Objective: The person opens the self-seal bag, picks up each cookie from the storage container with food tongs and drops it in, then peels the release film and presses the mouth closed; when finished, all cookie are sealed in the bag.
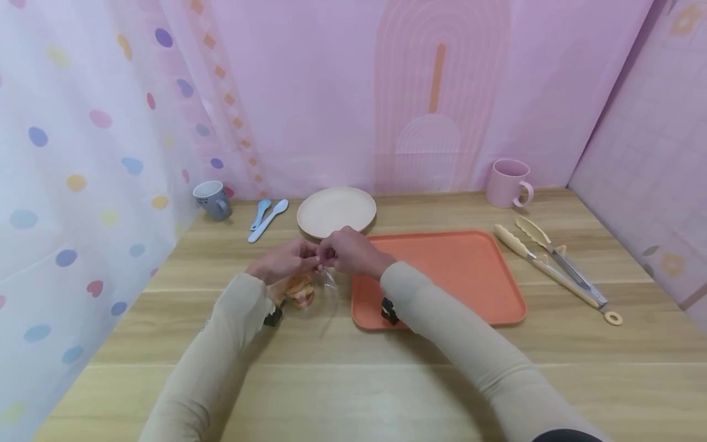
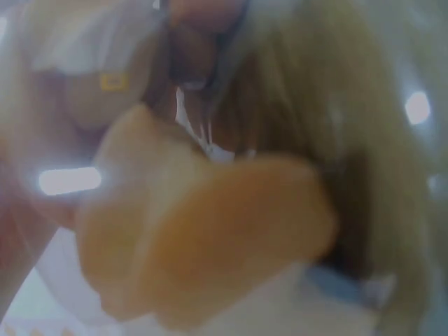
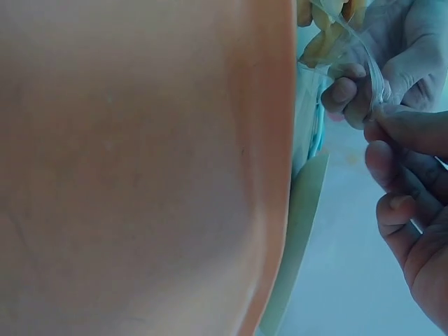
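Observation:
My left hand [image 1: 283, 261] and right hand [image 1: 356, 252] meet fingertip to fingertip just in front of the plate. Between them they pinch the edge of a clear plastic bag [image 1: 329, 281]. Golden-brown bread pieces [image 1: 301, 291] show through the bag, below the left hand. In the right wrist view, thumb and fingers of the right hand [image 3: 413, 182] grip the film [image 3: 374, 77], with the left hand's fingers right beside them. The left wrist view is blurred, with the bread [image 2: 231, 238] large and close behind shiny film.
An orange tray [image 1: 464, 270] lies under the right forearm. Behind the hands is a cream plate [image 1: 337, 209]. Two light-blue spoons [image 1: 269, 220] and a grey-blue cup [image 1: 212, 200] stand left; tongs [image 1: 558, 267] and a pink mug [image 1: 508, 184] are at the right.

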`<state>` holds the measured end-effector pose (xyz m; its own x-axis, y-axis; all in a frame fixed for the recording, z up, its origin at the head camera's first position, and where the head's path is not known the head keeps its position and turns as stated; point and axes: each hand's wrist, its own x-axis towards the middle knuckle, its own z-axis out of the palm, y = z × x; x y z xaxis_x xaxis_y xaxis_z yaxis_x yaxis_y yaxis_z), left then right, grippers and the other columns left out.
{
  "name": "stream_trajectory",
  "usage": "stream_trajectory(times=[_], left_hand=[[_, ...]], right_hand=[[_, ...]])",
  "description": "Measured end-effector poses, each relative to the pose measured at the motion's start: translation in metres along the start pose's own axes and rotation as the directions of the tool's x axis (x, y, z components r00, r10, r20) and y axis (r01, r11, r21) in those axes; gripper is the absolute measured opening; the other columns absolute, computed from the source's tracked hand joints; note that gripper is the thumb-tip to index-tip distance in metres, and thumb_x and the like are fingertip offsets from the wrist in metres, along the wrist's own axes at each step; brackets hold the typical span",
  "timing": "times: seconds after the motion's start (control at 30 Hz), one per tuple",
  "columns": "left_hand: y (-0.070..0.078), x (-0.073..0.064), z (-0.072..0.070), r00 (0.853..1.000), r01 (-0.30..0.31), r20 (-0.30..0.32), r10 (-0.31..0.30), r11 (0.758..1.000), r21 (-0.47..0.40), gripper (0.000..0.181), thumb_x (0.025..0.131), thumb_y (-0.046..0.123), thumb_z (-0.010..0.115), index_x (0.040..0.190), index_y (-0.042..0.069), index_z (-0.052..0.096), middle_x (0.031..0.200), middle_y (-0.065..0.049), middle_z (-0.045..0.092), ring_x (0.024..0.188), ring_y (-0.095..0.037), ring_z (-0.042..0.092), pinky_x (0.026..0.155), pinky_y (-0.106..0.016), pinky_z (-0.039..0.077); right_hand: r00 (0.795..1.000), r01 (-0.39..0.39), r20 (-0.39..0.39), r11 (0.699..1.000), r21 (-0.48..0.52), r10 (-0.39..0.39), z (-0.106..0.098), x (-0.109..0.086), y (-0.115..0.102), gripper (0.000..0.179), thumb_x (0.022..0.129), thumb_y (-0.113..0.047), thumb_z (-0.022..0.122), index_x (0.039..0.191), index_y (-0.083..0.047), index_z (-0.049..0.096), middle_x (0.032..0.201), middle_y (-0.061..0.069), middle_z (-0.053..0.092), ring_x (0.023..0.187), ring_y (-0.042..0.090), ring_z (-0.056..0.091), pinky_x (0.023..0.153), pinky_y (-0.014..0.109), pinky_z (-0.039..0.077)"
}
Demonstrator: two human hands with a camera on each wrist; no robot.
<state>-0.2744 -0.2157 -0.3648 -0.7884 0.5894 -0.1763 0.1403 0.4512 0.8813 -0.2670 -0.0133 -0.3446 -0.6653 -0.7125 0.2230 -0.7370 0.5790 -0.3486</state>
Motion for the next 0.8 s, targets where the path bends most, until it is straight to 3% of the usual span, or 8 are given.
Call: stream_trajectory(times=[0.13, 0.33, 0.5, 0.67, 0.8], left_hand=[[0.0, 0.0, 0.002, 1.0, 0.008, -0.011, -0.007, 0.999, 0.032, 0.022, 0.103, 0.006, 0.049, 0.11, -0.009, 0.064, 0.086, -0.002, 0.066, 0.078, -0.012, 0.057, 0.07, -0.02, 0.049], [0.001, 0.006, 0.003, 0.999, 0.006, -0.039, -0.003, 0.995, 0.095, 0.023, 0.104, 0.007, 0.046, 0.106, -0.006, 0.064, 0.086, -0.004, 0.063, 0.076, -0.013, 0.056, 0.067, -0.02, 0.048], [0.003, 0.006, 0.006, 0.992, 0.072, -0.111, -0.06, 0.992, 0.107, 0.022, 0.106, 0.01, 0.046, 0.106, -0.004, 0.063, 0.088, -0.003, 0.062, 0.082, -0.014, 0.056, 0.074, -0.021, 0.05], [0.009, 0.005, 0.013, 0.989, 0.076, -0.136, -0.067, 0.995, 0.067, 0.025, 0.107, 0.015, 0.047, 0.11, -0.004, 0.063, 0.095, -0.006, 0.064, 0.09, -0.017, 0.06, 0.087, -0.029, 0.055], [0.01, 0.002, 0.014, 0.993, 0.042, -0.114, -0.036, 0.998, 0.044, 0.021, 0.105, 0.012, 0.051, 0.108, -0.003, 0.064, 0.1, -0.01, 0.068, 0.094, -0.019, 0.066, 0.09, -0.031, 0.057]], right_hand=[[1.0, 0.022, 0.017, 0.999, -0.045, -0.022, 0.001, 0.0, -0.002, 0.01, 0.092, -0.009, 0.072, 0.083, -0.013, 0.074, 0.08, 0.0, 0.07, 0.076, 0.012, 0.055, 0.07, 0.022, 0.046], [0.997, 0.067, -0.032, 0.996, -0.052, -0.069, -0.001, -0.006, -0.001, 0.01, 0.093, -0.004, 0.069, 0.086, -0.009, 0.074, 0.087, 0.005, 0.064, 0.08, 0.016, 0.055, 0.075, 0.027, 0.048], [0.992, 0.086, -0.083, 0.995, -0.041, -0.09, -0.004, -0.011, 0.004, 0.018, 0.088, 0.007, 0.061, 0.084, -0.007, 0.071, 0.084, 0.005, 0.06, 0.076, 0.015, 0.052, 0.069, 0.024, 0.043], [0.985, 0.044, -0.166, 0.999, 0.004, -0.042, -0.006, -0.011, 0.01, 0.01, 0.087, 0.001, 0.07, 0.084, -0.007, 0.074, 0.083, 0.005, 0.066, 0.078, 0.016, 0.059, 0.072, 0.023, 0.05], [0.987, -0.018, -0.157, 1.0, 0.005, 0.018, -0.008, -0.011, 0.011, 0.008, 0.086, 0.0, 0.071, 0.084, -0.007, 0.075, 0.084, 0.006, 0.071, 0.082, 0.017, 0.065, 0.077, 0.027, 0.055]])
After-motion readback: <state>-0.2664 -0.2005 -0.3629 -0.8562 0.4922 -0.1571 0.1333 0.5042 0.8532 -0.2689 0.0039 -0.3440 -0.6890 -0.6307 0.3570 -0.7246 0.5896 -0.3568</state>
